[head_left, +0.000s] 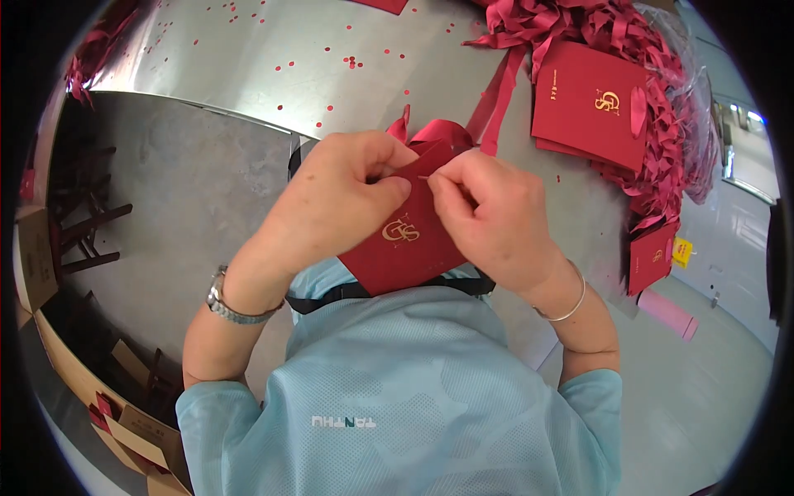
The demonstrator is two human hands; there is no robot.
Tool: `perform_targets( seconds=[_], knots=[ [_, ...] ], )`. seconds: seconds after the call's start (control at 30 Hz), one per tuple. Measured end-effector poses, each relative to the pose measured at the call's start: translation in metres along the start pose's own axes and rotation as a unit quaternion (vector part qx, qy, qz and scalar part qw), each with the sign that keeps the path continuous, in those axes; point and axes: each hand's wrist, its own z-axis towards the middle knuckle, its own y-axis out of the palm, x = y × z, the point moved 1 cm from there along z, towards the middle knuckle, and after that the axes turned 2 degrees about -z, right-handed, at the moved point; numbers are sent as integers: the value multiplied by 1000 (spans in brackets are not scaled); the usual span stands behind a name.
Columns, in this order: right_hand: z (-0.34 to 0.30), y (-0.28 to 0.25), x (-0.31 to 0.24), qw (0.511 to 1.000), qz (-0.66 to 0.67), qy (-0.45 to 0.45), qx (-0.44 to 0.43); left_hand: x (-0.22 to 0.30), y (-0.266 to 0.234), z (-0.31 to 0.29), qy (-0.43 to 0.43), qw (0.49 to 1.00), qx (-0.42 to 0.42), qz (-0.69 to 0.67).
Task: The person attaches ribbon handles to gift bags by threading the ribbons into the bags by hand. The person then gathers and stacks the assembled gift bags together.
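A red paper gift bag (413, 240) with a gold emblem is held upright in front of my waist, just off the table edge. My left hand (331, 194) grips its upper left rim, the thumb on the front and the fingers behind. On the other side, my right hand (490, 211) is closed in a pinch at the bag's upper front. A small pale bit shows by its fingertips, too small to name. Behind the bag's top, a loop of red ribbon (442, 131) rises, partly hidden by the bag.
At the right of the metal table (248, 62) lie stacked red bags (585, 103) beside a big heap of red ribbons (653, 153). Small red paper dots are scattered over the tabletop. Opened cardboard boxes (136, 434) stand at the lower left, and dark wooden stools (95, 240) at the left.
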Motion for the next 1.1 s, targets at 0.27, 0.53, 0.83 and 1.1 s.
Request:
perform_targets(
  seconds=[0.27, 0.53, 0.83, 1.1],
  knots=[
    [-9, 5, 7, 995, 15, -95, 38, -9, -13, 6, -102, 988, -42, -107],
    [-8, 7, 7, 995, 32, -79, 50, -12, -12, 6, -70, 985, -78, -137],
    [-8, 10, 7, 995, 58, -56, 63, -10, -12, 5, -71, 988, -88, -108],
    [-10, 11, -2, 993, -59, -81, 65, -3, -13, 2, -64, 986, -96, -121]
  ],
)
